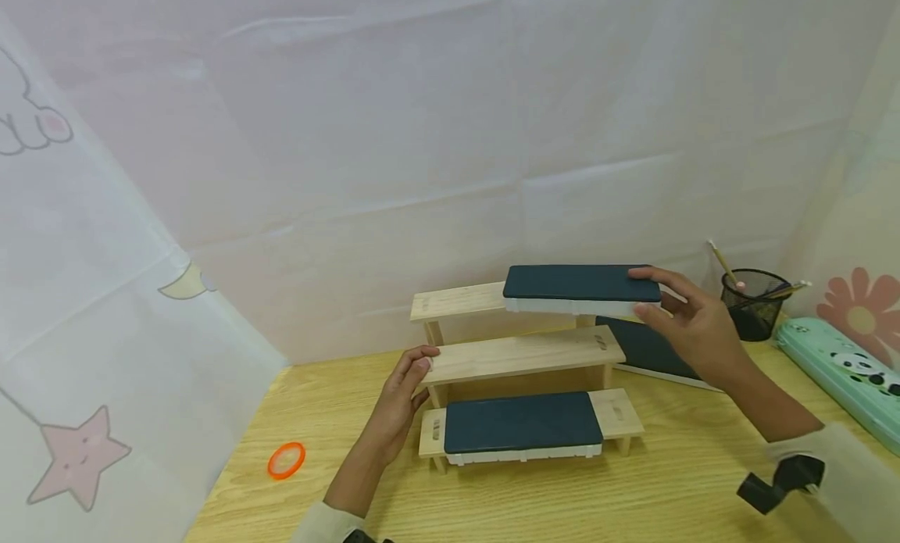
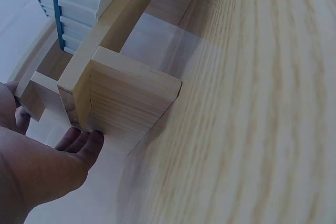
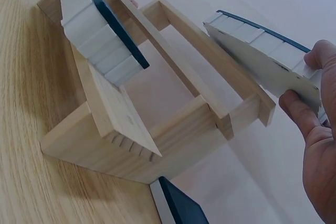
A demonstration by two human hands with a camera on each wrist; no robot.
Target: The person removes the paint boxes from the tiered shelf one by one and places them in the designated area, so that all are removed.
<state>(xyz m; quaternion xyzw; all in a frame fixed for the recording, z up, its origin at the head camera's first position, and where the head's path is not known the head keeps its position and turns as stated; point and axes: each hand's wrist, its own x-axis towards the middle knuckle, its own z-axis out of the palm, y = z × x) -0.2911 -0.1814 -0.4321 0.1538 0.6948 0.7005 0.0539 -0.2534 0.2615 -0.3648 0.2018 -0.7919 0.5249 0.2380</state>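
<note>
A three-tier wooden step rack (image 1: 520, 355) stands on the table. My left hand (image 1: 397, 406) grips the left end of its middle tier; in the left wrist view, some fingers of the left hand (image 2: 47, 156) lie against the rack's end. My right hand (image 1: 703, 332) pinches the right end of a white box with a dark blue lid (image 1: 580, 281), over the right part of the top tier. The right wrist view shows this raised box (image 3: 257, 51) tilted, its underside visible. A similar lidded box (image 1: 523, 422) sits on the lowest tier.
Another blue-lidded box (image 1: 640, 344) lies on the table behind the rack's right side. Farther right are a black mesh pen cup (image 1: 752, 312) and a green panda pencil case (image 1: 844, 371). An orange ring (image 1: 287, 460) lies at left on the wooden table (image 1: 337, 402).
</note>
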